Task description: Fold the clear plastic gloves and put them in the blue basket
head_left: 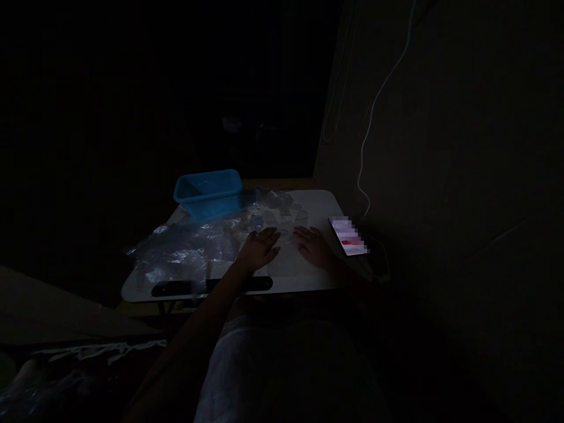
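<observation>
Both hands rest low over a small white table (315,202) in a very dark room. My left hand (259,248) has its fingers stretched forward, beside a heap of crumpled clear plastic bags (189,244). Opposite it, my right hand (312,245) lies with fingers extended toward the left one. Between and under them is a thin clear plastic bag (284,226) spread on the tabletop; its edges are hard to make out. Neither hand visibly grips anything.
A blue plastic basket (211,202) stands at the table's back left. At the right edge lies a lit phone (348,236). A white cable (374,106) hangs along the wall. The table's front edge has a dark slot (259,284).
</observation>
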Motion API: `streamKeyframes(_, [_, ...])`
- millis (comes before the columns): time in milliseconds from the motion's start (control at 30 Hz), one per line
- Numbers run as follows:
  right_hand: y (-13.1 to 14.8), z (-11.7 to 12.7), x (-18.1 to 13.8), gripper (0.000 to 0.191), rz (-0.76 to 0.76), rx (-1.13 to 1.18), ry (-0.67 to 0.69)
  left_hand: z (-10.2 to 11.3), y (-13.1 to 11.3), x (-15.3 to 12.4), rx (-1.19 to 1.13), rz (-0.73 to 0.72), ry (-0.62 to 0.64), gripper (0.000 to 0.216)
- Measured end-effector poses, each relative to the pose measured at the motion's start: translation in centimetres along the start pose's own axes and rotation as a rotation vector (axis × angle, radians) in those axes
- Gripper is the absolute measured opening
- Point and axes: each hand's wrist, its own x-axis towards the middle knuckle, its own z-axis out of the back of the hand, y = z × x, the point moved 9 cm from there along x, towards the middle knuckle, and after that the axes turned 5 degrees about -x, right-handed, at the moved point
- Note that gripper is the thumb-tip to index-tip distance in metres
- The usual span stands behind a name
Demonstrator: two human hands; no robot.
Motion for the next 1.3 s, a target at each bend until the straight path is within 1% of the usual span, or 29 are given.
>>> streamKeyframes(100, [0.6, -0.5, 0.0, 0.046, 0.027, -0.091, 0.038, -0.3, -0.1, 0.1, -0.008, -0.014, 0.0, 0.052])
streamKeyframes(267, [0.8, -1.3, 0.0, 0.047, 0.051, -0.132, 0.097, -1.6, 0.0, 0.5, -0.015, -0.046, 0.084, 0.051])
streamKeyframes(467, [0.7, -1.4, 0.1, 0.048, 0.039, -0.141, 0.099, -1.6, 0.0, 0.4, 0.003, -0.045, 0.099, 0.052])
streamKeyframes(567, [0.7, -1.3, 0.0, 0.05, 0.032, -0.146, 0.097, -1.5, -0.1, 0.4, 0.013, -0.055, 0.081, 0.052])
streamKeyframes(667, [0.6, -1.4, 0.0, 0.052, 0.036, -0.161, 0.11, -1.1, 0.0, 0.4, 0.033, -0.043, 0.029, 0.053])
streamKeyframes(767, [0.4, -1.4, 0.0, 0.051, 0.023, -0.168, 0.112, -0.9, 0.3, 0.3, 0.046, 0.001, 0.0, 0.052])
streamKeyframes(900, [0.0, -1.0, 0.4, 0.051, -0.049, -0.178, 0.064, -0.8, 0.9, 0.3, 0.07, 0.071, -0.01, 0.056])
streamKeyframes(1000, [0.6, -0.9, 1.2, 0.051, -0.047, -0.184, 0.039, -0.6, 1.1, 0.4, 0.082, 0.109, -0.013, 0.059])
streamKeyframes(1167, [2.5, -1.5, 2.3, 0.05, 0.035, -0.167, 0.066, -0.8, 0.7, 0.4, 0.068, 0.069, 0.019, 0.056])
streamKeyframes(1300, [2.6, -2.3, 2.3, 0.05, 0.046, -0.164, 0.104, -1.1, 0.6, 0.4, 0.051, 0.037, 0.018, 0.054])
